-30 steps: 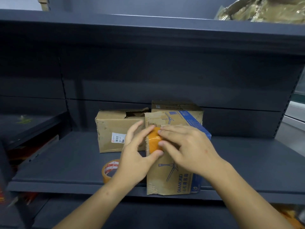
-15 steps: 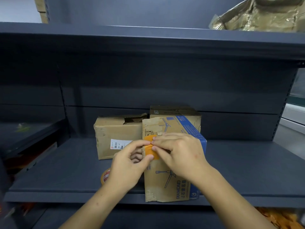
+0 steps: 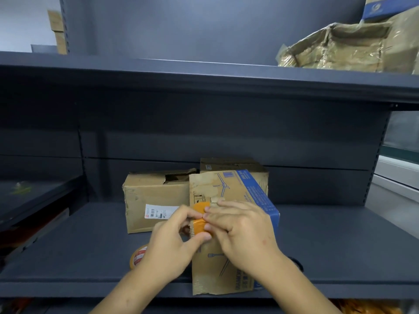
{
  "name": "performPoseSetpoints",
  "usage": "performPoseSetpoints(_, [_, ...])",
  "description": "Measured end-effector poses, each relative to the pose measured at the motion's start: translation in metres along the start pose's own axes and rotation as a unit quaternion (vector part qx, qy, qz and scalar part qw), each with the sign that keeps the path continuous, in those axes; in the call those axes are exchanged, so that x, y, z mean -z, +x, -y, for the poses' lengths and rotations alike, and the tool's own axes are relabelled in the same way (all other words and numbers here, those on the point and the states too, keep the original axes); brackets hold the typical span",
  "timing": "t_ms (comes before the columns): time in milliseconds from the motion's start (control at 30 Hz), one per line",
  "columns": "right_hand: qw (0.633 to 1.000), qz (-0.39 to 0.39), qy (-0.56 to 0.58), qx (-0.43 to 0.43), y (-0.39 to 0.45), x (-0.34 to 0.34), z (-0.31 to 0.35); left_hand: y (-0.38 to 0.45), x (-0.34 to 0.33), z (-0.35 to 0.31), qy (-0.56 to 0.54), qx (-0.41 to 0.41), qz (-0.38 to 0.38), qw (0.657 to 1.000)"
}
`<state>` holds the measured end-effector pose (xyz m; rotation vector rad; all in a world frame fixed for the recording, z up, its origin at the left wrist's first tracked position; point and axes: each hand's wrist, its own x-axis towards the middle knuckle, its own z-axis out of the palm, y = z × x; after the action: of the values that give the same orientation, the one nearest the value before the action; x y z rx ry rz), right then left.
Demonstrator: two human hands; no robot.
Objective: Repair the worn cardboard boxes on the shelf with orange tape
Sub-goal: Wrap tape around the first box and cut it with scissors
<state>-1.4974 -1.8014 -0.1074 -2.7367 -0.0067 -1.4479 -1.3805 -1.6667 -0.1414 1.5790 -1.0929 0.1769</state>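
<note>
Head view: a short strip of orange tape is lying over the left front edge of the blue-and-brown box, roughly mid-height on that box. Left hand is curling in from the left, thumb and forefinger pinching the strip's lower part against the cardboard edge. Right hand is lying over the box face, fingertips pressing on the strip from the right; these fingers are bent only a little and flat to the surface rather than wrapped round anything.

The box is standing upright at the front lip of the grey shelf, its bottom edge overhanging slightly, printed with a windmill drawing and a blue band down the right side. A plain brown box with a torn top flap and a white label is sitting just beside it on the left, touching or nearly so. A third box is showing behind both, mostly hidden.

A tape roll is resting on the shelf near the left wrist, partly covered by it. A crumpled, tape-wrapped carton is sitting on the upper shelf at the right.
</note>
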Motion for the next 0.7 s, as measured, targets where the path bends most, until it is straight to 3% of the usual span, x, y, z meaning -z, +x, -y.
performPoseSetpoints(100, [0.998, -0.047, -0.021, 0.034, -0.006, -0.001, -0.001, -0.003, 0.0, 0.001, 0.062, -0.036, -0.004, 0.997])
performPoseSetpoints(233, [0.993, -0.086, -0.046, 0.068, -0.013, -0.002, 0.0, -0.009, 0.0, -0.005, 0.048, -0.057, -0.014, 0.997])
performPoseSetpoints(367, [0.992, -0.094, -0.037, 0.074, -0.021, -0.002, -0.002, -0.005, 0.004, -0.011, -0.167, 0.031, 0.056, 0.984])
performPoseSetpoints(433, [0.994, -0.082, -0.034, 0.065, -0.021, 0.0, -0.001, -0.002, 0.005, -0.011, -0.207, 0.057, 0.079, 0.974])
performPoseSetpoints(600, [0.999, 0.011, 0.05, -0.008, -0.013, 0.027, -0.006, -0.002, 0.003, -0.014, -0.165, 0.081, 0.083, 0.979])
performPoseSetpoints(700, [0.988, -0.013, 0.035, -0.148, -0.004, 0.051, -0.028, -0.005, 0.006, -0.013, -0.158, 0.083, 0.098, 0.979])
